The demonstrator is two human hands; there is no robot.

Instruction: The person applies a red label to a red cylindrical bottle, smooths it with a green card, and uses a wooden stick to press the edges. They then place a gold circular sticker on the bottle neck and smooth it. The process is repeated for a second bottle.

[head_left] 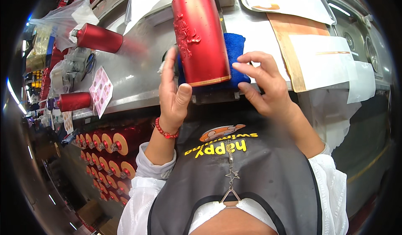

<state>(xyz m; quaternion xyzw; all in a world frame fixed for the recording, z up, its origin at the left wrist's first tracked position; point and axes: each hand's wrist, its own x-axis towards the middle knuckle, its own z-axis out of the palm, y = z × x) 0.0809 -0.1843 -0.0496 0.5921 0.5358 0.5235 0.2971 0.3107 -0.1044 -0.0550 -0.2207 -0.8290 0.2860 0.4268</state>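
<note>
A large red metallic bottle (205, 38) with a raised relief on its left side lies in front of me, its base with a gold rim toward me. Under it is a blue cloth (236, 46), showing on the right. My left hand (173, 95) stands along the bottle's lower left side with fingers stretched and thumb apart; whether it touches is unclear. My right hand (270, 84) is beside the bottle's lower right, over the cloth's edge, fingers bent and spread from the thumb. No object shows between its fingers.
More red bottles (100, 38) lie at the left of the metal worktable (134, 78), near a plastic bag (58, 21), scissors (89, 62) and a pink patterned sheet (100, 90). Several stacked bottles (119, 145) fill the space below left. White paper (320, 63) lies on an orange-brown board (289, 25) at right.
</note>
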